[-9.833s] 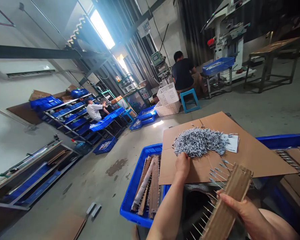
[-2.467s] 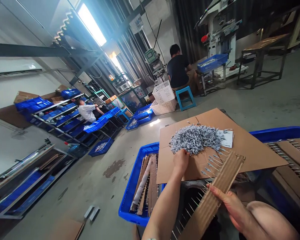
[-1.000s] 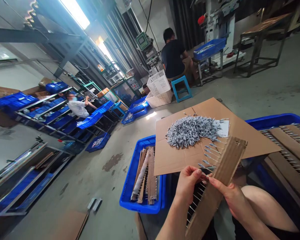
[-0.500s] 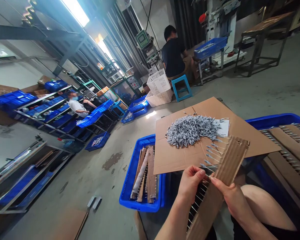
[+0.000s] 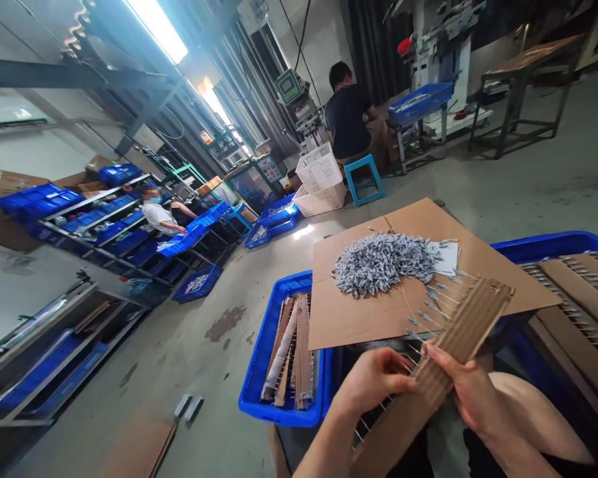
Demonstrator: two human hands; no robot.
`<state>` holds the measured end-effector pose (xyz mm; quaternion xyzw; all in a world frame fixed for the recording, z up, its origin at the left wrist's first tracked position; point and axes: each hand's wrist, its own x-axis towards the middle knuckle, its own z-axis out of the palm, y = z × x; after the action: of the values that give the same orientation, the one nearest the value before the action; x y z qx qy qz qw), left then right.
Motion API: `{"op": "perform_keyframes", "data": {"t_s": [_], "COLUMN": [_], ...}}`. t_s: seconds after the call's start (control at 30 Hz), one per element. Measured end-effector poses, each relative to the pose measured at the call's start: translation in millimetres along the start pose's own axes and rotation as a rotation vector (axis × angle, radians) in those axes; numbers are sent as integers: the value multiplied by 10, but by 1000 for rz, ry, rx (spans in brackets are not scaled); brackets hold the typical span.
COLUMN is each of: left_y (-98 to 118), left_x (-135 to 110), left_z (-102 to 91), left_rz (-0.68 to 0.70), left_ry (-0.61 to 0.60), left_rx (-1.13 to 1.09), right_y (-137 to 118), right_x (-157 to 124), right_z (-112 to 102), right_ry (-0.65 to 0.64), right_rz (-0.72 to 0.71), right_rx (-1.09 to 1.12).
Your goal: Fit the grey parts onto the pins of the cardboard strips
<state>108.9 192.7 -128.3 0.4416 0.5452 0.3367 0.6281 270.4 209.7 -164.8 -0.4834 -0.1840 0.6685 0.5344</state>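
Observation:
A long corrugated cardboard strip [image 5: 436, 378] slants up to the right above my lap, with thin pale sticks jutting from its left edge. Small grey pointed tips [image 5: 431, 307] cap the sticks near its upper end; lower sticks look bare. My right hand [image 5: 463, 382] grips the strip from the right, thumb on its face. On the left edge, my left hand [image 5: 376, 382] is closed, its thumb against the cardboard and fingers curled among the sticks, partly hidden. Beyond lies a heap of grey pointed pieces [image 5: 373, 262] on a flat cardboard sheet [image 5: 329, 325].
A blue bin [image 5: 249, 392] left of the sheet holds several stick-lined strips. Another blue bin [image 5: 583, 238] on the right holds more. Farther off are white crates [image 5: 321, 166], a person on a blue stool [image 5: 363, 174], and another person by shelves [image 5: 159, 216].
The strip has shifted slightly right and down at its lower part. My left hand has moved down from the pinched stick to the strip's edge; my right thumb has moved onto its face.

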Motion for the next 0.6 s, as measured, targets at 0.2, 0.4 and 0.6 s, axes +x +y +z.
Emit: {"op": "perform_keyframes", "data": {"t_s": [0.2, 0.4, 0.6], "left_y": [-96, -28, 290], "left_x": [-113, 207, 857], "left_z": [-47, -246, -540], "left_rz": [-1, 126, 225], "left_ry": [62, 86, 477], "left_rx": [164, 456, 986], "right_y": [99, 64, 176], "right_x": [-24, -44, 122], "right_z": [-38, -28, -160], "right_ry": [-233, -211, -187], "right_rz": [83, 89, 76], "right_rx": [-130, -142, -117]}}
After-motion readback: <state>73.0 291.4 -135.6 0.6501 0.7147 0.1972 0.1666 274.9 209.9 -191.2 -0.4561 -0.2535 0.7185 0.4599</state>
